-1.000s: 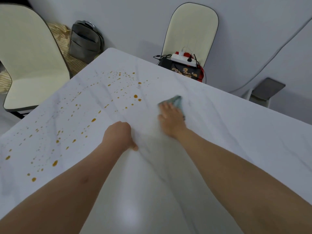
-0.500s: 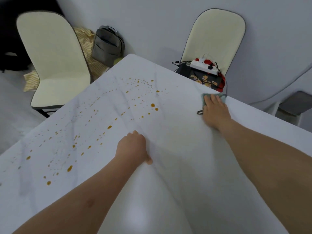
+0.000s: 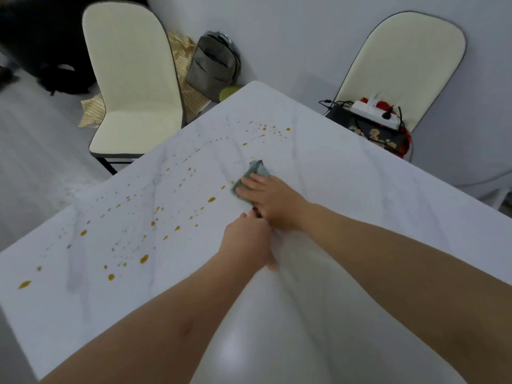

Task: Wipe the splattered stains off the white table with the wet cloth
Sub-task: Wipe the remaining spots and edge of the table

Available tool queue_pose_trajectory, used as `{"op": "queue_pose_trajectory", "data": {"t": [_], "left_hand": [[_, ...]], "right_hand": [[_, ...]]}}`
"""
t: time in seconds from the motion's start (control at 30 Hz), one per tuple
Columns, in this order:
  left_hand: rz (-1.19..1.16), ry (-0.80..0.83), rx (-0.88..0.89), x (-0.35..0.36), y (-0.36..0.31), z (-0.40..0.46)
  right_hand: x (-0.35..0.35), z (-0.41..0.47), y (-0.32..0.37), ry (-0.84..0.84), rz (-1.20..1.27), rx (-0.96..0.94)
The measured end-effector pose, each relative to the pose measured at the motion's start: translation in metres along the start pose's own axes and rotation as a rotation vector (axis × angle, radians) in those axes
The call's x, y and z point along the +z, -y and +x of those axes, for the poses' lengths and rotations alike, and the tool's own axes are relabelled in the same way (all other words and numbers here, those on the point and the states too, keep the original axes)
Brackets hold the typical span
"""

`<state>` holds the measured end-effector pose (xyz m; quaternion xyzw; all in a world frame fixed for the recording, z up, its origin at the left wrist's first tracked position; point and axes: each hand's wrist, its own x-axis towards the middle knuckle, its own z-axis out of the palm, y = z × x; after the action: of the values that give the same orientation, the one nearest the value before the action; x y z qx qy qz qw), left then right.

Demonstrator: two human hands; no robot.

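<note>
Stains (image 3: pixel 144 258): orange spatter over left and far half of white marbled counter (image 3: pixel 346 189). Teal cloth (image 3: pixel 253 173) mid-counter, right hand (image 3: pixel 273 198) pressing it, fingers flat. Left hand (image 3: pixel 248 245) rests just near of it, fingers curled, holding nothing. Cream chairs far left (image 3: pixel 133 79) and far right (image 3: pixel 401 65); power strip (image 3: pixel 374 113) on right one. Grey backpack (image 3: pixel 214 63) against wall.

A home dining room: marble-look table (image 3: pixel 360 189), cream chairs (image 3: pixel 133 87), backpack (image 3: pixel 213 65) against the wall.

A white marble-veined surface (image 3: pixel 346 189) carries amber stains (image 3: pixel 144 258) scattered across its left half, with a teal cloth (image 3: pixel 253 173) lying near the middle.
</note>
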<state>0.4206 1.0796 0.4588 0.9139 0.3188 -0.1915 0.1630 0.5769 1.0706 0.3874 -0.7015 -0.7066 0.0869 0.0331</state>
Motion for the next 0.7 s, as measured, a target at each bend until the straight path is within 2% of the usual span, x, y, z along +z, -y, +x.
{"op": "queue_pose_trajectory", "data": {"t": [0.07, 0.23, 0.37, 0.43, 0.53, 0.63, 0.7], "left_hand": [[-0.015, 0.015, -0.009, -0.002, -0.001, 0.001], [-0.037, -0.027, 0.017, 0.002, 0.001, 0.001], [-0.036, -0.058, 0.041, 0.002, 0.004, 0.0], [-0.046, -0.069, 0.067, 0.003, 0.006, -0.003], [-0.127, -0.129, 0.1, 0.008, 0.019, -0.015], [-0.109, -0.139, 0.054, 0.006, 0.044, -0.035], [-0.037, -0.091, -0.005, 0.003, 0.064, -0.047]], "right_hand": [[0.003, -0.031, -0.006, -0.04, -0.015, -0.007], [-0.014, -0.101, -0.093, -0.004, -0.122, 0.56], [-0.026, -0.081, -0.085, 0.063, 0.016, 0.759], [-0.022, -0.054, -0.054, 0.077, 0.042, 0.716], [-0.009, -0.021, 0.008, 0.042, 0.056, 0.544], [-0.006, -0.012, 0.063, -0.004, 0.114, 0.411], [-0.013, -0.019, 0.079, -0.051, 0.177, 0.389]]}}
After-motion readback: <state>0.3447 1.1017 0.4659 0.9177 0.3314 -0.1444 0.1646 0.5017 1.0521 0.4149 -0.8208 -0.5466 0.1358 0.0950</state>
